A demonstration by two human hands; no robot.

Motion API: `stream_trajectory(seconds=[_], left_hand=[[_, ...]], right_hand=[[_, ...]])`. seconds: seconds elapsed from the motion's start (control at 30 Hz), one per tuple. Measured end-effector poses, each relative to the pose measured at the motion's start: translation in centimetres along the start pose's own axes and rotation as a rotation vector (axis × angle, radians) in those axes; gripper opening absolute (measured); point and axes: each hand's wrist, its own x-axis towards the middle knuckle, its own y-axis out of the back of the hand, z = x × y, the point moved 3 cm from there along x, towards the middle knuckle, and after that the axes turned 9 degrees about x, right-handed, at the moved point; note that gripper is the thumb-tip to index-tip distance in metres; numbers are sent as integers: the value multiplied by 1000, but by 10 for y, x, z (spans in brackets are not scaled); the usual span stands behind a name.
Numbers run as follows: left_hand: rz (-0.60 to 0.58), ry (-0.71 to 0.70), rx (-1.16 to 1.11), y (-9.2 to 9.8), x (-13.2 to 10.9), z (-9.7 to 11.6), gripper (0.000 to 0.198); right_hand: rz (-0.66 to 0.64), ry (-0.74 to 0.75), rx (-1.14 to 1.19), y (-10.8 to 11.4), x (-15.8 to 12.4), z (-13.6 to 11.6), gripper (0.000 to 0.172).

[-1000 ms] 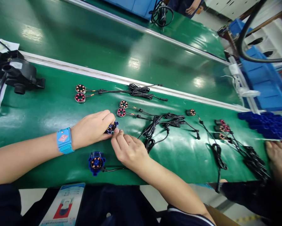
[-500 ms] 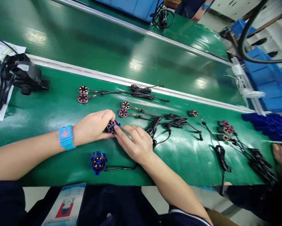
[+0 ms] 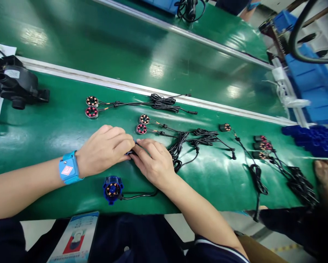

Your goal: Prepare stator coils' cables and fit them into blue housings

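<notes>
My left hand [image 3: 105, 150], with a blue strap on its wrist, is closed around a blue motor housing [image 3: 129, 152]. Only slivers of that housing show between the fingers. From the other side my right hand [image 3: 155, 162] grips it with bent fingers. Below, on the green mat, sits a second blue motor housing [image 3: 112, 190] with a copper-wound stator inside and a black cable [image 3: 142, 195] running right. Beyond my hands lie a copper stator [image 3: 144, 119] and a red-wound stator [image 3: 141, 129], both on coiled black leads [image 3: 204, 136].
Another stator pair [image 3: 92, 106] lies farther back left. A black pump [image 3: 18, 82] stands at the left. Several stators [image 3: 261, 145] with cables lie to the right, near a pile of blue housings [image 3: 311, 140]. Another person's hand [image 3: 326, 180] rests at the right edge.
My left hand has rolled over the blue motor housing, hiding the stator that showed in it before. My right fingers have drawn in around its near side. The view has shifted slightly.
</notes>
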Motion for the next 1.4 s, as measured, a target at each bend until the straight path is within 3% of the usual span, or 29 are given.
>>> stream_trajectory(seconds=[0.07, 0.13, 0.3, 0.4, 0.57, 1.0, 1.1, 1.17, 1.27, 1.4], left_hand=[[24, -33, 23, 2, 0, 4, 9], [28, -33, 44, 3, 1, 5, 7], [-53, -38, 111, 5, 3, 10, 12], [-154, -75, 216, 4, 4, 18, 21], [-156, -184, 363, 1, 2, 33, 31], [-261, -111, 251, -1, 4, 29, 30], [-238, -111, 127, -5, 1, 18, 25], [-192, -68, 18, -4, -1, 7, 20], [-161, 75, -124, -3, -1, -12, 41], [-267, 202, -267, -8, -3, -25, 59]], right_hand=[[15, 0, -12, -2, -1, 0, 23], [24, 1, -9, -3, -2, 0, 23], [56, -8, 55, -3, -1, 2, 23], [76, -80, 255, -2, 0, 5, 22], [148, -213, 468, -7, -4, 13, 37], [162, -217, 480, -7, 0, 13, 35], [57, -170, 437, 12, 3, 19, 33], [-30, -168, 334, 31, 1, 28, 24], [-133, -221, 118, 56, -5, 48, 23], [-314, -268, -107, 61, -18, 68, 26]])
